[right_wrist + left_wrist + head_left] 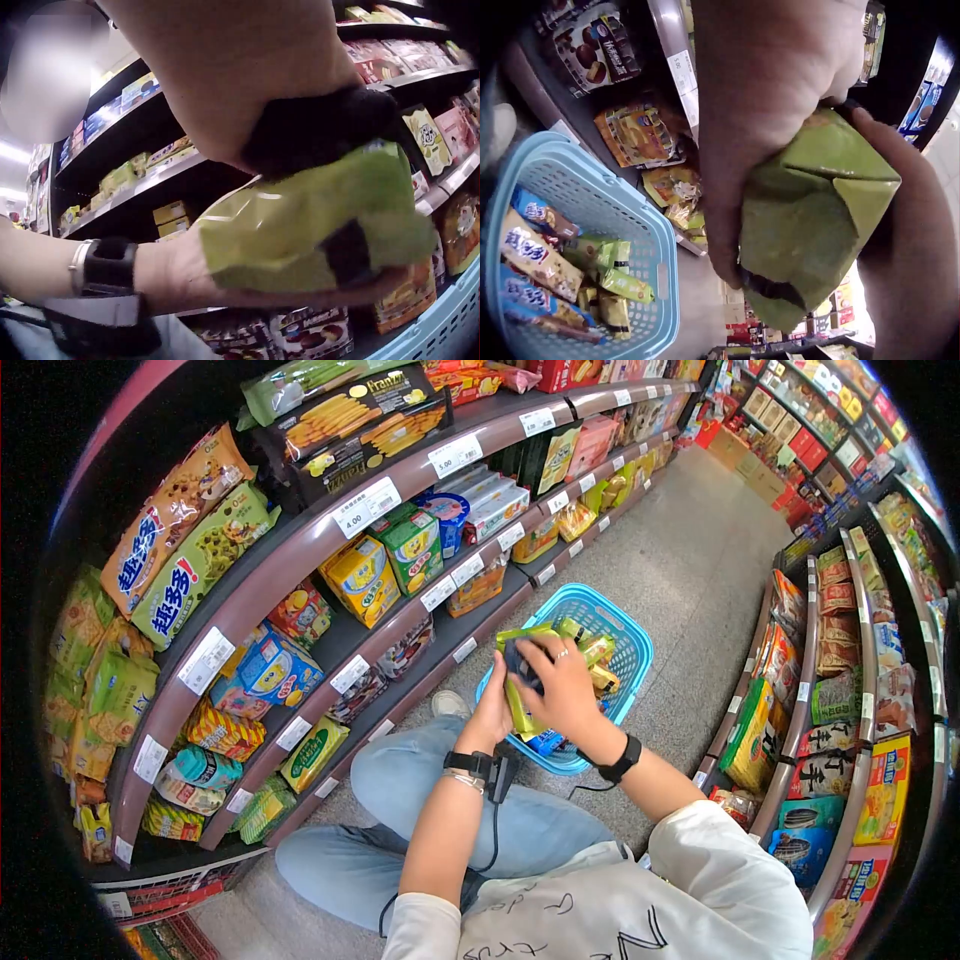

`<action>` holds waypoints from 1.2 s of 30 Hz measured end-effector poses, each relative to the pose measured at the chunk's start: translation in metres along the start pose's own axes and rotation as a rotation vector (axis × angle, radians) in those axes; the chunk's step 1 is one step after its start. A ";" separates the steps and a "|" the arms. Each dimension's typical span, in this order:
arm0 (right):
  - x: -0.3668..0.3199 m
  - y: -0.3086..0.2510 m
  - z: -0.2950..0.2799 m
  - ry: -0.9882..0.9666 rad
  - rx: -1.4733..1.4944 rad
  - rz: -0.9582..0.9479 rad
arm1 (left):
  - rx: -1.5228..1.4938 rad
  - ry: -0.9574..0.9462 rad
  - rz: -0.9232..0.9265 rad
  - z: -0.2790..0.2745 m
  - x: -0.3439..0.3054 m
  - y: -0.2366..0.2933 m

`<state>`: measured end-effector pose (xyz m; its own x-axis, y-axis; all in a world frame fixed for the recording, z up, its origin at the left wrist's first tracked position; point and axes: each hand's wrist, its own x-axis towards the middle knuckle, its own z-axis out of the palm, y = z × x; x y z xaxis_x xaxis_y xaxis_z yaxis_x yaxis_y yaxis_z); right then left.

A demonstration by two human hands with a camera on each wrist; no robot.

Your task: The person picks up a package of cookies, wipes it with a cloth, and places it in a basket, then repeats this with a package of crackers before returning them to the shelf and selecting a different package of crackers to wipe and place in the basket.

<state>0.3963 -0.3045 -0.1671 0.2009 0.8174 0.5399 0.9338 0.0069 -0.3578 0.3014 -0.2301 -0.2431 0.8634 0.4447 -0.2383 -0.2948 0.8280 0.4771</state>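
In the head view my left hand [490,705] grips a green snack packet [521,718] from below and the side. My right hand [562,685] lies over its top, fingers bent on a soft black cloth [521,660] pressed against the wrapper. The right wrist view has the black cloth [322,127] bunched between hand and packet [277,232], which carries a dark patch. From the left wrist, the folded end of the green packet [810,202] faces the camera. Both hands are above the near side of a light blue basket [640,660].
The basket [667,300] holds blue and beige cookie packets [544,259] and green packets [626,283]. Snack shelves [300,555] curve along the left, with more shelves [800,730] on the right. Grey floor [700,550] runs between them. Bent knees [405,765] are beside the basket.
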 end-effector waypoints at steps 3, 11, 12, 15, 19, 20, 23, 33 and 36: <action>-0.016 -0.013 -0.004 -0.119 0.149 -0.144 | -0.057 -0.104 -0.027 -0.015 0.001 0.003; 0.009 0.006 -0.011 0.088 0.010 0.041 | 0.014 -0.005 -0.038 0.002 -0.004 0.003; 0.001 -0.004 -0.010 0.042 0.040 -0.013 | 0.006 -0.009 -0.015 0.000 -0.005 0.003; -0.010 -0.009 -0.014 -0.113 0.119 -0.108 | -0.053 -0.046 -0.037 -0.012 0.000 0.004; 0.007 0.018 -0.013 0.122 -0.014 0.137 | 0.021 0.014 -0.049 0.001 -0.007 0.006; 0.006 0.013 -0.015 0.098 -0.002 0.110 | 0.010 0.009 -0.034 0.001 -0.007 0.005; -0.009 -0.009 -0.013 0.009 0.091 -0.038 | -0.068 -0.051 -0.010 -0.008 -0.001 0.002; -0.019 -0.007 -0.019 0.000 0.028 0.043 | -0.064 -0.073 -0.063 0.005 -0.007 0.000; -0.026 -0.019 -0.030 -0.088 0.119 -0.061 | -0.108 -0.126 -0.098 0.005 -0.010 0.002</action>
<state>0.3821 -0.3429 -0.1515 0.1131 0.8605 0.4968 0.9006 0.1224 -0.4170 0.2942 -0.2350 -0.2358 0.9326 0.3195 -0.1677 -0.2433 0.9001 0.3615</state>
